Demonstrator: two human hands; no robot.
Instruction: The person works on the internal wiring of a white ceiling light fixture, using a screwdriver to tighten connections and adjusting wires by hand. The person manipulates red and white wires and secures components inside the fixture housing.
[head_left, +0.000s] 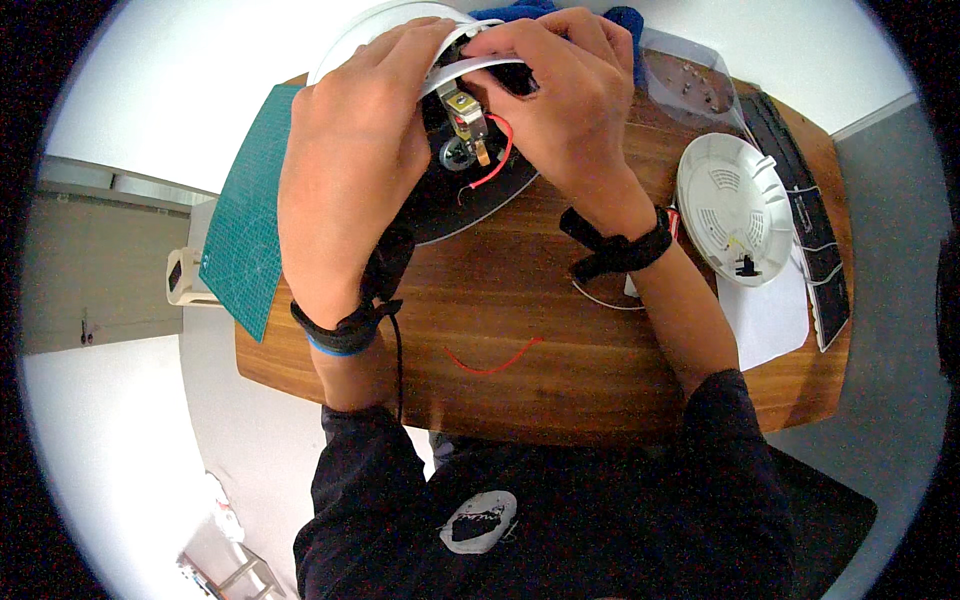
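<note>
A white round appliance housing [350, 38] is tipped up at the far side of the table, its open underside facing me. My left hand [350, 160] wraps around its left rim. Over on the right rim, my right hand [570, 120] is closed with bent fingers reaching into the opening; whatever the fingertips touch inside is hidden. Between the hands a metal switch bracket [463, 112] with a copper-coloured tab shows. Beside it curves a red wire [508, 140] with a bare, frayed end. Below lies a dark round surface [440, 222].
A loose red wire [490, 371] lies on the wooden table [430, 310]. On the right are a white vented cover [730, 205], paper [765, 325] and a long black strip [820, 245]. A clear tray [690, 80] holds small screws. At left, a green cutting mat [245, 215] overhangs the edge.
</note>
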